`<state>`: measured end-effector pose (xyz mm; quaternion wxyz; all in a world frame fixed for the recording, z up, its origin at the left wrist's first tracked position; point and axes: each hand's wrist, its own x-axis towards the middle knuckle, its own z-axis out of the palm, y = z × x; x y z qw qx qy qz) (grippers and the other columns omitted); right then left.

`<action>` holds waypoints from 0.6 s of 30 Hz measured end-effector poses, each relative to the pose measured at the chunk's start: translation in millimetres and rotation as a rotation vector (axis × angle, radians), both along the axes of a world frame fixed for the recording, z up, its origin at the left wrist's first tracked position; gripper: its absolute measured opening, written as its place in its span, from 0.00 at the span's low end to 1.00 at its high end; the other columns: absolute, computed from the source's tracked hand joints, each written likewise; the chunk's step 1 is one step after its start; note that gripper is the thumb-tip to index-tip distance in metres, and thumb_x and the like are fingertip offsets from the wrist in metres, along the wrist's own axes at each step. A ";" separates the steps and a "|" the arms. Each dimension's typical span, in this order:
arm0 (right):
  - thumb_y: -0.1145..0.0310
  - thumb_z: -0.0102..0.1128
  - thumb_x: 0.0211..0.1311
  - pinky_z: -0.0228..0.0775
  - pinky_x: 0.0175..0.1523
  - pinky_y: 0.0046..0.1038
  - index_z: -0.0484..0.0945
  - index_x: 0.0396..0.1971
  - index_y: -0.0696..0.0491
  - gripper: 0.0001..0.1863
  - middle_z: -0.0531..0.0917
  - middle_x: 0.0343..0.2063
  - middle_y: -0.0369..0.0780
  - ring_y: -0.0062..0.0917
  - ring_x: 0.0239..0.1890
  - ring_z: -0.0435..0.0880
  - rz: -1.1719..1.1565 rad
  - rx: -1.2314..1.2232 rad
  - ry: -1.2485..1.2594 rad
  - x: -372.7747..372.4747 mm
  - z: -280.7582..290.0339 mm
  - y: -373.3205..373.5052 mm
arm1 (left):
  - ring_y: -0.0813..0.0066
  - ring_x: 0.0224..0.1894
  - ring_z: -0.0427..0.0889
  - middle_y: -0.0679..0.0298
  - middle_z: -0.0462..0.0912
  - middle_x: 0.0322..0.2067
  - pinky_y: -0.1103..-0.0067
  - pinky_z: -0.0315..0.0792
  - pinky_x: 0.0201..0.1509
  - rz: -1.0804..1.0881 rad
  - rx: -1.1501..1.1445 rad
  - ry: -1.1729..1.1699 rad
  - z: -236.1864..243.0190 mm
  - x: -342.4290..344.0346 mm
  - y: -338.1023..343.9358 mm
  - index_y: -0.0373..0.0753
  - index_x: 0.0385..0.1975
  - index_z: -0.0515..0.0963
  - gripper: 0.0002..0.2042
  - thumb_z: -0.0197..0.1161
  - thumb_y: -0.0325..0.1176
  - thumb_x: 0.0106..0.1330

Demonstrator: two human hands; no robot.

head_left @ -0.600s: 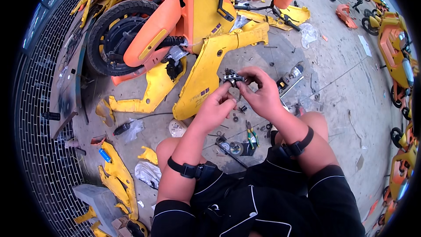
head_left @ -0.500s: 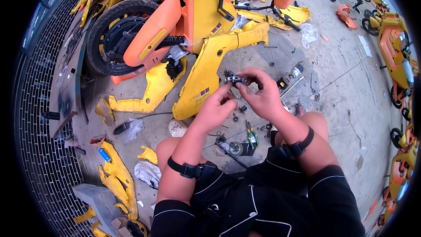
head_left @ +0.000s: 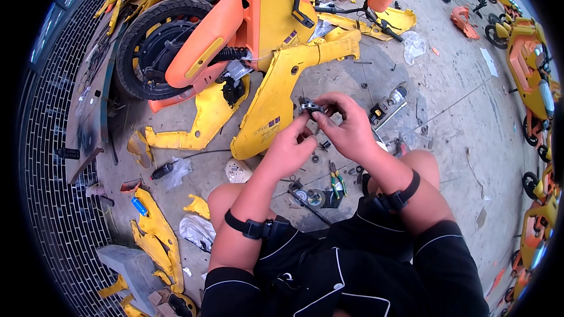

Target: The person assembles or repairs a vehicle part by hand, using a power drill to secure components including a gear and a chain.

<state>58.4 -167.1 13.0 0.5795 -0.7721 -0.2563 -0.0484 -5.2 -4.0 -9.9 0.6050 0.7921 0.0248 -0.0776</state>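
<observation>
Just above centre, a small black-and-silver metallic part (head_left: 309, 107) lies crosswise, its right end pinched by the bare right hand (head_left: 351, 131); the left hand (head_left: 291, 150) meets its lower-left edge (whether clamped, I cannot tell).

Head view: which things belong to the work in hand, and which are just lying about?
In the work:
small dark metal part, at the fingertips of the left hand and right hand
perhaps the green-handled pliers, untouched on the floor

Seemingly just lying about:
blue cylinder
white sheet
clear plastic
</observation>
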 end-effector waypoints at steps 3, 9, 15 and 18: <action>0.78 0.70 0.56 0.75 0.42 0.27 0.80 0.43 0.55 0.15 0.81 0.35 0.40 0.26 0.34 0.80 0.004 0.002 -0.006 -0.2 7.3 -0.2 | 0.82 0.32 0.76 0.67 0.77 0.31 0.82 0.72 0.33 0.003 -0.179 0.057 0.3 2.6 -0.5 0.37 0.66 0.68 0.25 0.56 0.26 0.67; 0.78 0.71 0.56 0.76 0.42 0.27 0.80 0.43 0.57 0.14 0.80 0.34 0.40 0.26 0.34 0.80 -0.006 0.009 0.008 -4.8 19.9 -4.4 | 0.85 0.30 0.73 0.71 0.76 0.29 0.84 0.70 0.30 -0.007 -0.311 0.082 4.0 4.1 -8.2 0.39 0.54 0.75 0.14 0.60 0.32 0.71; 0.76 0.72 0.58 0.75 0.45 0.24 0.80 0.44 0.57 0.14 0.82 0.34 0.35 0.18 0.37 0.79 0.028 0.030 0.271 -9.7 28.0 -10.2 | 0.89 0.28 0.66 0.76 0.73 0.27 0.85 0.63 0.31 0.027 -0.370 -0.014 -1.7 0.3 -17.1 0.37 0.49 0.79 0.13 0.68 0.34 0.69; 0.76 0.71 0.59 0.75 0.43 0.23 0.80 0.43 0.58 0.13 0.82 0.33 0.35 0.18 0.35 0.79 0.037 0.065 0.339 -11.7 30.2 -11.9 | 0.89 0.29 0.66 0.76 0.72 0.26 0.85 0.62 0.32 0.056 -0.343 -0.013 -1.4 -1.4 -18.5 0.36 0.48 0.81 0.13 0.69 0.34 0.68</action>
